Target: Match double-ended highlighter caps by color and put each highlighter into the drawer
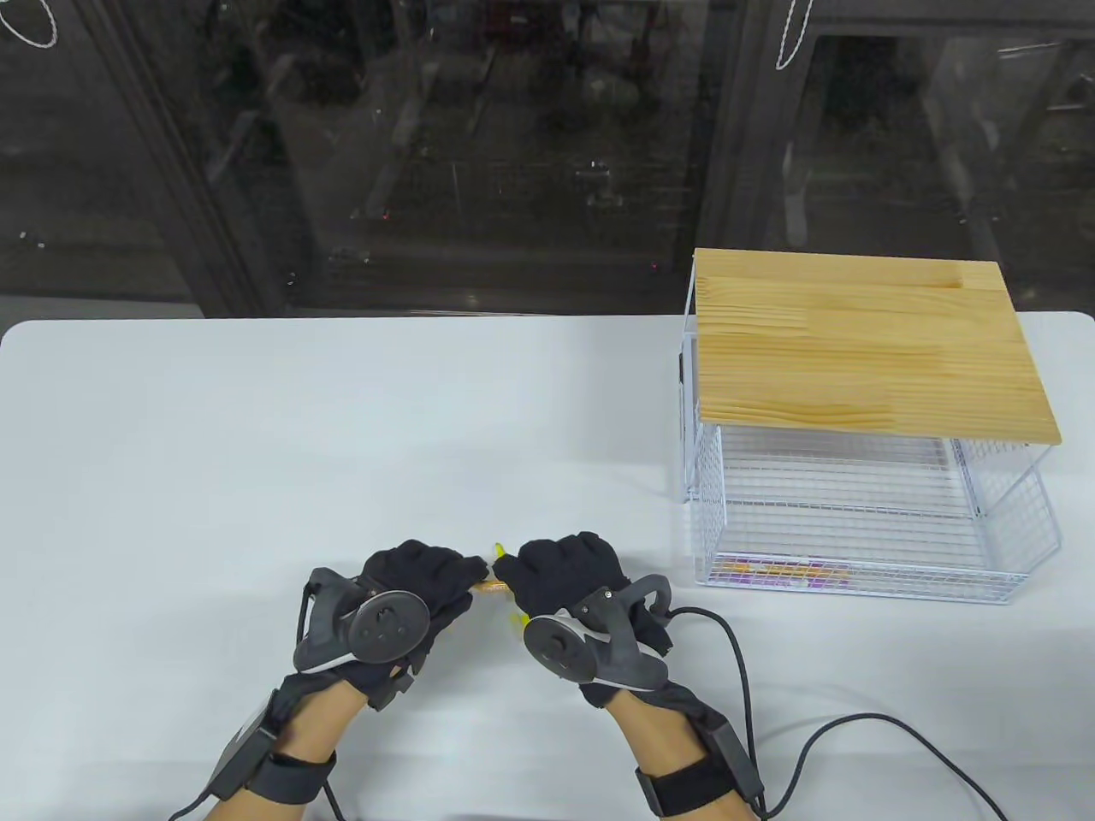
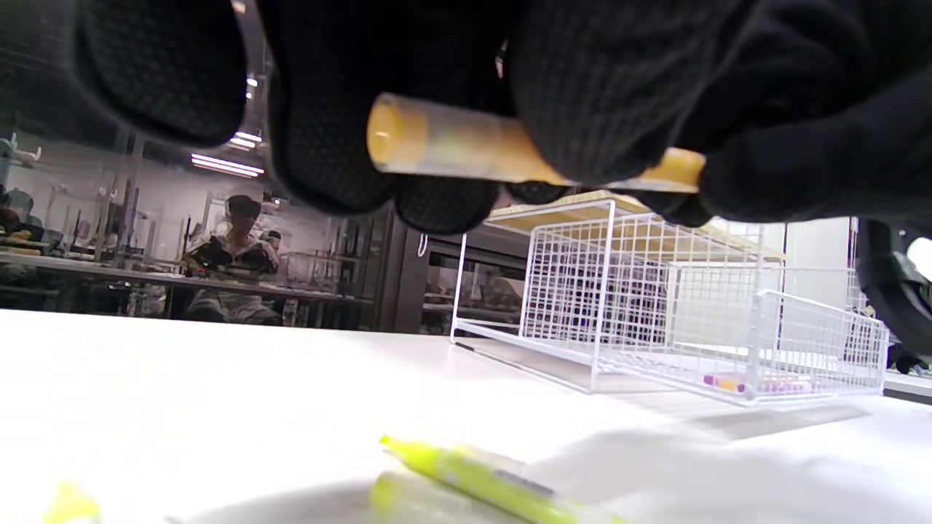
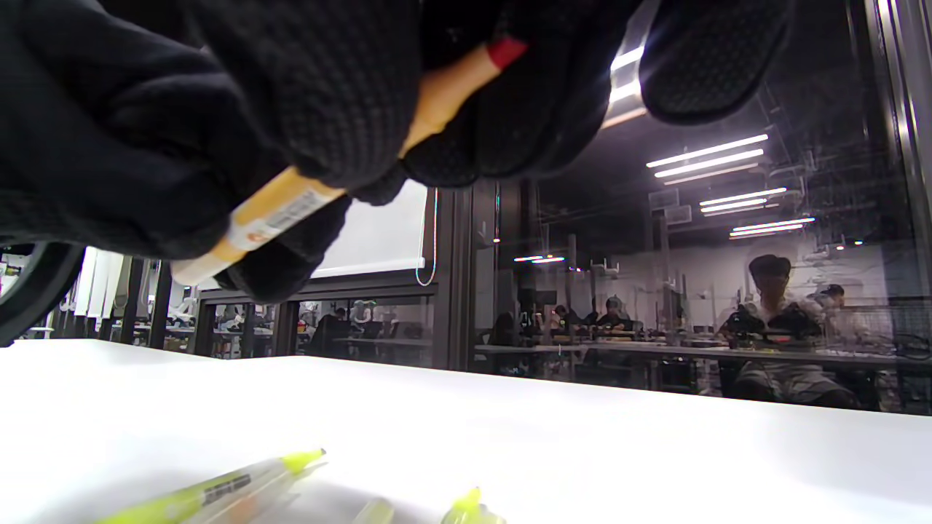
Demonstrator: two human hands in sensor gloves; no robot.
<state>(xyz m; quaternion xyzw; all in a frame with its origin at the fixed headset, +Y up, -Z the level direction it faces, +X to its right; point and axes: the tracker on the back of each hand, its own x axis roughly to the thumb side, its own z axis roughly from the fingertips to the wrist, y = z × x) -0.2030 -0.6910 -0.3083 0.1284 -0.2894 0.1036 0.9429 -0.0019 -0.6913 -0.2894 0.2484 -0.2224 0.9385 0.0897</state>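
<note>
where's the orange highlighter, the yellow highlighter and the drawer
orange highlighter [image 2: 466, 149]: left wrist view, on its barrel between the gloved fingers
yellow highlighter [image 2: 480, 477]: left wrist view, on its body lying on the table
drawer [image 1: 864, 584]: table view, on its front wire wall

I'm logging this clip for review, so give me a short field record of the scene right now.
left hand: grips one end of the orange highlighter
right hand: grips the other end
yellow highlighter: uncapped, lying on the table under the hands
drawer: pulled out, purple highlighters inside
wooden top: covers the wire frame
</note>
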